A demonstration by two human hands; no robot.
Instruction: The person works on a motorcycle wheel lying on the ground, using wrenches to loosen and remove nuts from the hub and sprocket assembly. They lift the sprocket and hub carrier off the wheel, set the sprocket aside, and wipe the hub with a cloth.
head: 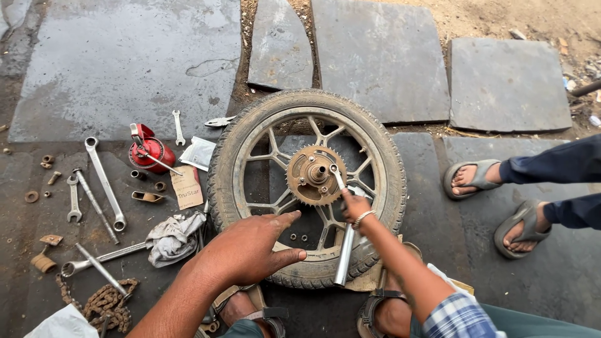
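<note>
Your right hand grips a small tool at the sprocket of the wheel lying mid-floor; left hand, fingers spread, steadies the tyre. A slip could scrape knuckles on the teeth.

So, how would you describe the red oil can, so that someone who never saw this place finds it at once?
Start from the motorcycle wheel lying flat on the stone ground. Look just beyond its left edge, among the scattered spanners. The oil can is the only bright red thing there, small and round, with a thin metal spout.
</note>
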